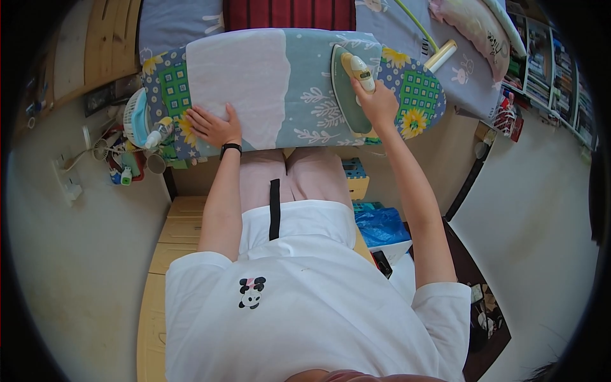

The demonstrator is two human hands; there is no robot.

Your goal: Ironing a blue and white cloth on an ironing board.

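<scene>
A cloth point(312, 83) in pale pink and grey-green with white leaf prints is spread across a patterned ironing board point(421, 89). Gripped by its handle in my right hand point(377, 105), a green and cream iron point(349, 95) rests on the cloth's right part, its tip toward the far edge. My left hand point(215, 127) lies flat at the near left of the cloth, fingers stretched out over its left edge and the board's cover. A black band circles my left wrist. The iron's soleplate is hidden beneath it.
Behind the board is a bed point(464, 70) with a dark red striped item point(289, 14) and a pink pillow point(474, 32). A white basket point(135, 118) and a spray bottle point(156, 135) stand by the board's left end. Bookshelves point(554, 70) line the far right.
</scene>
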